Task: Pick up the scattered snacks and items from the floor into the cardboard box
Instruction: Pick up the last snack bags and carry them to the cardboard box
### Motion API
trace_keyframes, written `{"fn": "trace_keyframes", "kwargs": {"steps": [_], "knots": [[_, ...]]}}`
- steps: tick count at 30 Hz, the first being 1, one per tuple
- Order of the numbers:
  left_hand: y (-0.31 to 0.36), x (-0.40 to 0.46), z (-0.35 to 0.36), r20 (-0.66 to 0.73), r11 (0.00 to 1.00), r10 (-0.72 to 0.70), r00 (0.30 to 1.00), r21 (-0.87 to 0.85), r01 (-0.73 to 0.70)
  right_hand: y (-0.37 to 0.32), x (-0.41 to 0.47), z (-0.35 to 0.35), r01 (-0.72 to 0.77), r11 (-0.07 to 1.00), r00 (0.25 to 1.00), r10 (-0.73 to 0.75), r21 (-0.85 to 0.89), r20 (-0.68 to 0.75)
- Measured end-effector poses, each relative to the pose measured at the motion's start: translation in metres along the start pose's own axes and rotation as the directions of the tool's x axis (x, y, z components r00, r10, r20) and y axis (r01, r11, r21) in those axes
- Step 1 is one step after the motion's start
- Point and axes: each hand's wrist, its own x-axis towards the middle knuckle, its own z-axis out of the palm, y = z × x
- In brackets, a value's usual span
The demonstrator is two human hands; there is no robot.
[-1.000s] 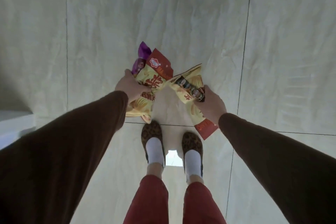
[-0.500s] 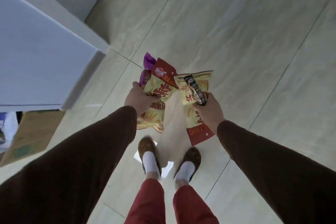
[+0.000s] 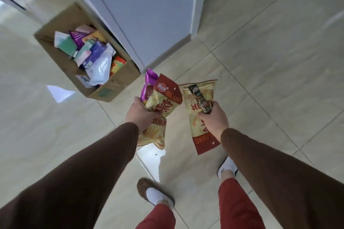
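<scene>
The left hand (image 3: 141,115) grips a yellow chip bag (image 3: 158,115) together with a purple packet (image 3: 148,85), fingers curled round both. The right hand (image 3: 214,119) grasps a second chip bag (image 3: 199,117) and a dark stick snack (image 3: 200,99), the stick pinched against the bag under the thumb. All four items are held in the air, well apart from the box (image 3: 111,87), which stands ahead and to the left against the foot of a grey-blue wall (image 3: 149,15).

Risks, as judged:
- Each hand carries two items in one grip. The thin stick snack and the purple packet are the likelier to slip out, since slick wrappers slide on one another.
- The box looks heaped to its rim with packets. Items dropped from height onto that pile may glance off and land on the floor (image 3: 270,61) again.
- The bags hang loose; one could catch the box wall and fall outside it.
- The person appears mid-stride in slippers on glossy tiles; a misstep is possible.

Surface and room: pale polished tiles with thin grout lines and bright window reflections. A wall corner projects just beside the box. The far upper left is blurred; what stands there cannot be told.
</scene>
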Motion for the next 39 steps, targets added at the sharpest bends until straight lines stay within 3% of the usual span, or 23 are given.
{"fn": "trace_keyframes", "kwargs": {"steps": [9,20,30,39], "knots": [[-0.137,0.020,-0.173,-0.093,0.999,-0.044,0.995,-0.007,0.044,-0.119,-0.054,0.165,0.060,0.997,0.994,-0.055,-0.046,0.100],[-0.184,0.122,-0.297,-0.095,0.997,-0.072,0.993,0.016,0.073,-0.243,-0.014,0.290,0.016,0.997,0.997,-0.009,-0.080,0.079],[-0.183,0.231,-0.395,-0.054,0.999,-0.025,0.998,0.018,0.026,-0.344,0.025,0.381,-0.143,0.971,0.990,0.143,0.193,0.016],[-0.162,0.329,-0.460,0.083,0.997,0.039,0.996,0.061,-0.044,-0.392,0.046,0.440,-0.256,0.847,0.937,0.336,0.467,-0.096]]}}
